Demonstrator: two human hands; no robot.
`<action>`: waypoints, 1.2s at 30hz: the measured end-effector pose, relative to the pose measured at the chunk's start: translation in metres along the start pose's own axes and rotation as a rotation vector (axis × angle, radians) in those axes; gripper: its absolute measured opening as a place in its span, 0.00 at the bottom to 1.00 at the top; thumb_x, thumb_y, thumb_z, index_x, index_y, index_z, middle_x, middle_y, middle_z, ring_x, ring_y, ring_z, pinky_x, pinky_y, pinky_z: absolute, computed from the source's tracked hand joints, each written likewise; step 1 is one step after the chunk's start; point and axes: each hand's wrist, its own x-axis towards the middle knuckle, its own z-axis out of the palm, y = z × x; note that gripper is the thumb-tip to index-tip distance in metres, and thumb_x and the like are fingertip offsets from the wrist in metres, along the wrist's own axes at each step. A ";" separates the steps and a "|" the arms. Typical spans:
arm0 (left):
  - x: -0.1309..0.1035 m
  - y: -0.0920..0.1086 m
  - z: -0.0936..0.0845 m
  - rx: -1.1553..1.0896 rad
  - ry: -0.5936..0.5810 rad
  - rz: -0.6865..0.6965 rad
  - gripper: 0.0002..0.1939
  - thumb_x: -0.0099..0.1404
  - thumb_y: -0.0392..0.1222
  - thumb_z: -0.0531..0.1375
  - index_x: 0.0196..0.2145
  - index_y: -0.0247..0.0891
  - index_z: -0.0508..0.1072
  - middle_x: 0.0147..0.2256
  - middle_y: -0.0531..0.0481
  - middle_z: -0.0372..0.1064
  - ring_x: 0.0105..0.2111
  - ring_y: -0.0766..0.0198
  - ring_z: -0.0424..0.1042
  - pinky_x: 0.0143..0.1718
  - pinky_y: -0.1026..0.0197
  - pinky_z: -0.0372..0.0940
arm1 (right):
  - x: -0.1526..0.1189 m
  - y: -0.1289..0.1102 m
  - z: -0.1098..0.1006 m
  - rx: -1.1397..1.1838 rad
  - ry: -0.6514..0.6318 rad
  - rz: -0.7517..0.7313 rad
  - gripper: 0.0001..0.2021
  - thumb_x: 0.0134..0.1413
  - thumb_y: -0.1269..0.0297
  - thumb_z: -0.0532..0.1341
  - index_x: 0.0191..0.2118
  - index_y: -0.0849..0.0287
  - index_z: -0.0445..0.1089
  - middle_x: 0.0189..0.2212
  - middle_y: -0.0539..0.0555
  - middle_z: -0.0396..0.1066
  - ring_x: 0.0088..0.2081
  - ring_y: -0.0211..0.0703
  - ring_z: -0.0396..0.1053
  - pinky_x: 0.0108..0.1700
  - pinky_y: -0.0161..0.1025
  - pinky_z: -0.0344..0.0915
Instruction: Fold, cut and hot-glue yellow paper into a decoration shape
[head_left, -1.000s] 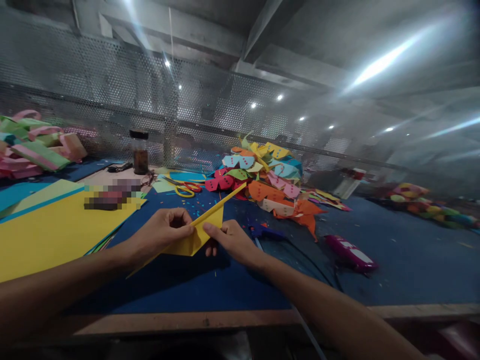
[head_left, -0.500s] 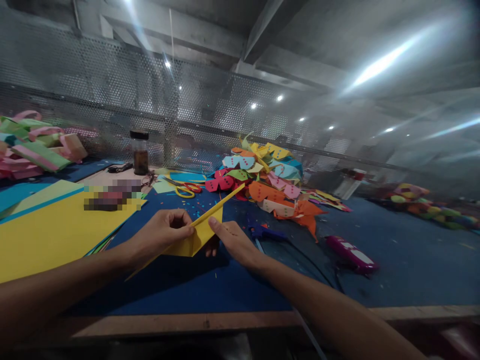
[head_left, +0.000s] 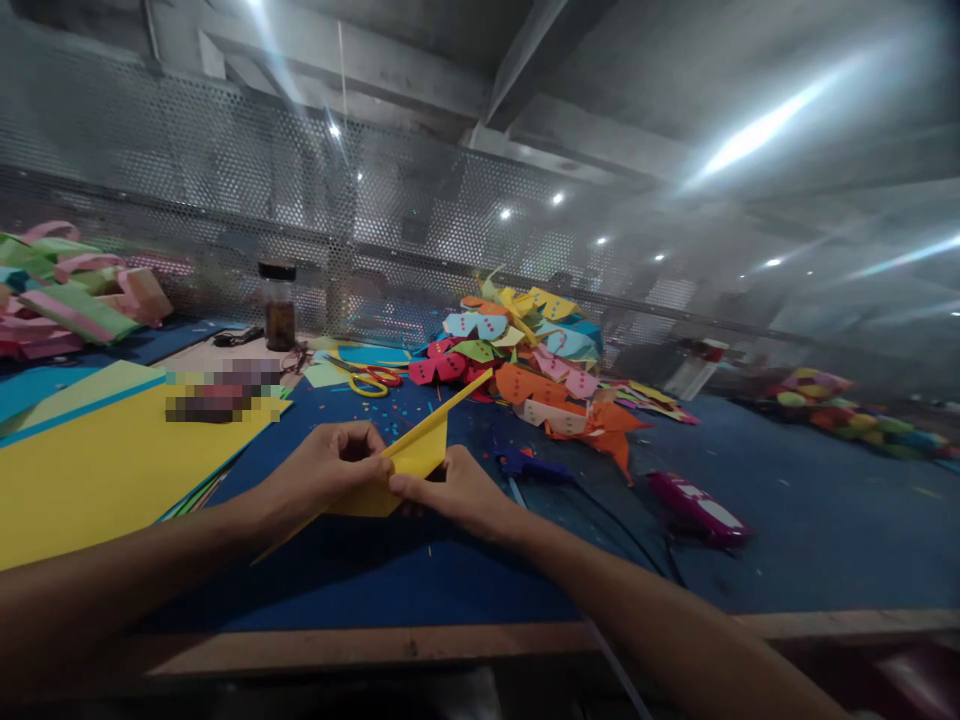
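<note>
Both hands hold one folded piece of yellow paper point(head_left: 424, 450) above the blue work surface. My left hand point(head_left: 341, 465) pinches its folded edge between thumb and fingers. From the other side, my right hand point(head_left: 457, 490) grips the lower part, its thumb pressed on the paper close to the left fingertips. A narrow rolled or folded strip of the paper points up and to the right, while a thin tip sticks out below the left wrist. The right fingers are partly hidden behind the paper.
Yellow-handled scissors point(head_left: 367, 380) and a pile of dotted paper shapes point(head_left: 517, 345) lie beyond the hands. To the right are a blue glue gun point(head_left: 529, 463) with its cord and a purple object point(head_left: 697, 508). Yellow sheets point(head_left: 112, 470) and a dark-lidded jar point(head_left: 280, 310) are left.
My right hand has slid left and down along the paper, bringing its thumb near my left fingertips. My left hand keeps its pinch with little movement.
</note>
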 end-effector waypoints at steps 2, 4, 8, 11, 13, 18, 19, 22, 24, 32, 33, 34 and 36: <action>-0.001 0.000 0.001 -0.013 -0.038 0.017 0.13 0.52 0.49 0.69 0.26 0.38 0.72 0.26 0.50 0.77 0.27 0.62 0.75 0.30 0.62 0.66 | -0.001 0.001 0.001 0.015 -0.004 0.010 0.25 0.44 0.41 0.74 0.31 0.62 0.77 0.23 0.49 0.72 0.25 0.36 0.66 0.29 0.33 0.64; -0.001 0.002 0.001 -0.016 -0.045 0.025 0.13 0.52 0.48 0.69 0.26 0.38 0.72 0.26 0.50 0.78 0.27 0.62 0.75 0.31 0.62 0.67 | -0.001 0.000 0.002 0.021 -0.006 0.017 0.23 0.43 0.45 0.76 0.31 0.61 0.76 0.24 0.49 0.73 0.26 0.36 0.66 0.30 0.33 0.63; -0.002 0.005 0.001 0.032 0.028 0.035 0.14 0.49 0.50 0.69 0.25 0.38 0.72 0.22 0.54 0.71 0.22 0.67 0.66 0.25 0.65 0.60 | -0.002 -0.001 0.001 0.041 -0.018 0.004 0.20 0.41 0.51 0.77 0.33 0.62 0.77 0.29 0.50 0.76 0.30 0.38 0.68 0.33 0.33 0.64; -0.001 0.005 0.000 0.054 0.037 0.064 0.15 0.51 0.51 0.68 0.24 0.38 0.71 0.22 0.54 0.70 0.23 0.66 0.66 0.25 0.64 0.59 | -0.002 0.001 -0.001 0.015 -0.046 0.018 0.20 0.44 0.50 0.76 0.31 0.62 0.76 0.25 0.49 0.74 0.27 0.36 0.67 0.31 0.33 0.64; 0.000 0.004 -0.001 0.065 0.034 0.072 0.15 0.52 0.52 0.67 0.25 0.38 0.71 0.23 0.53 0.71 0.24 0.65 0.67 0.26 0.64 0.60 | -0.002 0.002 -0.002 -0.013 -0.069 0.032 0.20 0.47 0.48 0.75 0.30 0.62 0.76 0.23 0.49 0.73 0.25 0.34 0.66 0.29 0.33 0.64; 0.001 0.004 -0.002 0.069 0.043 0.057 0.15 0.51 0.52 0.67 0.24 0.38 0.72 0.24 0.52 0.71 0.25 0.64 0.67 0.27 0.63 0.60 | -0.002 0.004 -0.002 -0.068 -0.065 0.032 0.24 0.48 0.42 0.73 0.28 0.62 0.76 0.22 0.51 0.73 0.24 0.35 0.66 0.29 0.33 0.63; 0.001 0.005 -0.002 0.060 0.045 0.052 0.15 0.50 0.52 0.67 0.24 0.38 0.71 0.23 0.53 0.71 0.24 0.65 0.67 0.27 0.63 0.60 | -0.002 0.003 -0.002 -0.071 -0.062 0.023 0.25 0.50 0.40 0.72 0.28 0.62 0.76 0.23 0.52 0.73 0.24 0.35 0.67 0.29 0.33 0.64; 0.001 0.007 -0.002 0.029 0.064 0.041 0.15 0.50 0.52 0.68 0.24 0.39 0.71 0.22 0.55 0.69 0.23 0.67 0.65 0.26 0.64 0.58 | -0.001 0.001 -0.003 -0.080 -0.015 -0.031 0.27 0.55 0.38 0.67 0.29 0.62 0.76 0.24 0.53 0.75 0.25 0.37 0.69 0.30 0.35 0.66; 0.002 0.007 -0.003 0.025 0.074 0.043 0.15 0.49 0.52 0.68 0.23 0.38 0.71 0.21 0.56 0.67 0.23 0.67 0.64 0.26 0.64 0.58 | 0.000 0.001 -0.005 -0.093 0.034 -0.068 0.27 0.56 0.38 0.66 0.30 0.62 0.76 0.24 0.53 0.75 0.25 0.37 0.70 0.30 0.35 0.66; 0.002 0.006 -0.003 -0.011 0.053 0.029 0.16 0.50 0.51 0.70 0.25 0.38 0.70 0.22 0.56 0.68 0.22 0.68 0.64 0.25 0.65 0.58 | -0.001 -0.002 -0.009 -0.034 0.040 -0.121 0.33 0.64 0.34 0.56 0.24 0.61 0.73 0.22 0.54 0.73 0.25 0.39 0.70 0.32 0.37 0.69; 0.002 0.006 -0.003 -0.009 0.053 0.029 0.16 0.50 0.51 0.70 0.25 0.38 0.71 0.22 0.56 0.68 0.22 0.68 0.64 0.25 0.65 0.58 | -0.001 -0.002 -0.009 -0.030 0.037 -0.131 0.34 0.65 0.34 0.54 0.23 0.60 0.72 0.22 0.54 0.73 0.25 0.40 0.70 0.33 0.38 0.69; 0.002 0.007 -0.003 -0.007 0.055 0.028 0.16 0.49 0.51 0.70 0.25 0.38 0.71 0.22 0.56 0.68 0.22 0.68 0.64 0.25 0.65 0.57 | -0.001 -0.003 -0.009 -0.028 0.038 -0.136 0.34 0.65 0.34 0.54 0.23 0.60 0.72 0.22 0.54 0.73 0.25 0.40 0.70 0.33 0.38 0.69; 0.002 0.007 -0.003 -0.003 0.062 0.025 0.16 0.49 0.51 0.70 0.25 0.38 0.71 0.22 0.56 0.68 0.22 0.68 0.64 0.25 0.65 0.56 | 0.000 -0.003 -0.009 -0.031 0.039 -0.129 0.34 0.63 0.32 0.55 0.23 0.60 0.72 0.22 0.54 0.73 0.25 0.39 0.69 0.32 0.37 0.69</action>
